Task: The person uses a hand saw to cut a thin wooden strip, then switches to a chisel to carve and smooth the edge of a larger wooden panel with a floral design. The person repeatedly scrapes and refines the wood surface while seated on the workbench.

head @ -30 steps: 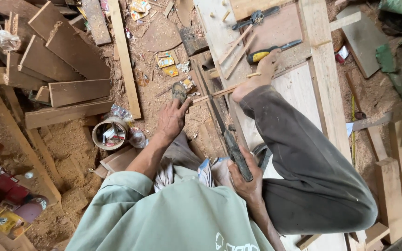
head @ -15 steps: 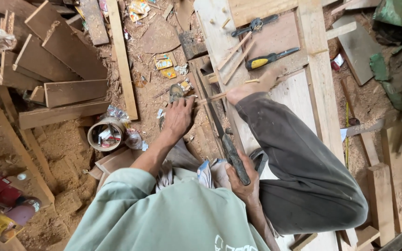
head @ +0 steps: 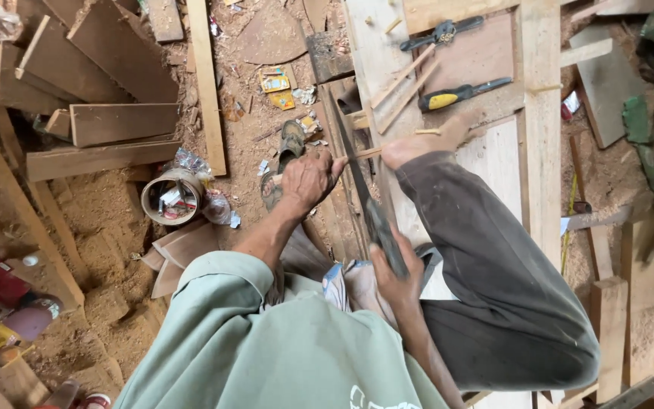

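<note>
Presently, item by item:

- Left hand (head: pixel 308 180): fingers closed on the near end of a thin stick (head: pixel 369 153), which lies across the edge of the pale plank (head: pixel 497 163), just beside the bare foot (head: pixel 418 145).
- Right hand (head: pixel 391 266): clamped round the handle of a long blade (head: pixel 365 198), close to the body. The blade runs forward past the left hand and meets or crosses the stick. Contact cannot be told for certain.
- Bare foot: planted on the plank, toes near the far end of the stick.
- On the plank beyond: several loose sticks (head: pixel 403 83), a yellow-handled tool (head: pixel 456 95) and a dark tool (head: pixel 440 32).
- On the sawdust floor (head: pixel 115 227), well apart to the left: a round tin (head: pixel 169 198) with scraps in it.

Step in hand, as judged: paring the stick with the blade.

A further stroke calls for a firm hold on the stick, with the edge angled away from the left fingers and the foot.
</note>
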